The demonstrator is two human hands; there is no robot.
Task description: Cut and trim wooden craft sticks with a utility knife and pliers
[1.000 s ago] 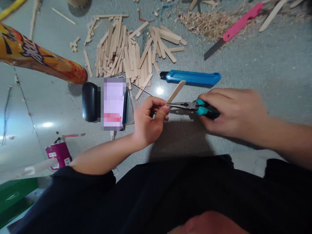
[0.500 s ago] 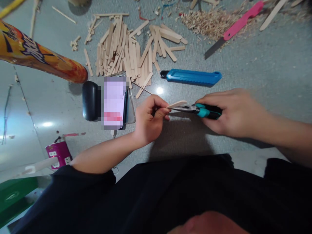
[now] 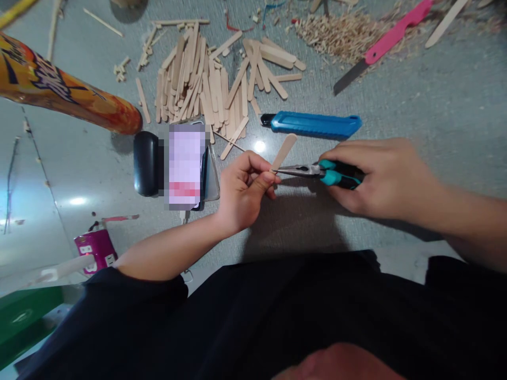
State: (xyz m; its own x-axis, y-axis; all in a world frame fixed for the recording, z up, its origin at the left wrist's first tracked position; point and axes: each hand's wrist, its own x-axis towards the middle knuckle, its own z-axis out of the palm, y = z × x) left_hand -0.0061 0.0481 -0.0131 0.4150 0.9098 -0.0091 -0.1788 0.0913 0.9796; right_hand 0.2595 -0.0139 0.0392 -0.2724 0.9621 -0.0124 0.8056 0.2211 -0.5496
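Observation:
My left hand [image 3: 243,190] pinches the lower end of a flat wooden craft stick [image 3: 284,151], which points up and to the right. My right hand [image 3: 382,177] is wrapped round the teal and black handles of long-nose pliers [image 3: 317,171]. The metal jaws of the pliers reach left to the stick right beside my left fingertips. Both hands hover low over the grey floor [image 3: 435,116].
A blue utility knife [image 3: 315,125] lies just beyond the hands. A heap of craft sticks [image 3: 214,79] is further back, with wood shavings [image 3: 336,34] and a pink knife [image 3: 380,45]. A phone [image 3: 186,163], a black case [image 3: 146,164] and an orange bottle [image 3: 59,92] lie left.
The stick tilted down flat toward the pliers half a second ago and now points up and right again. Both hands stayed almost in place.

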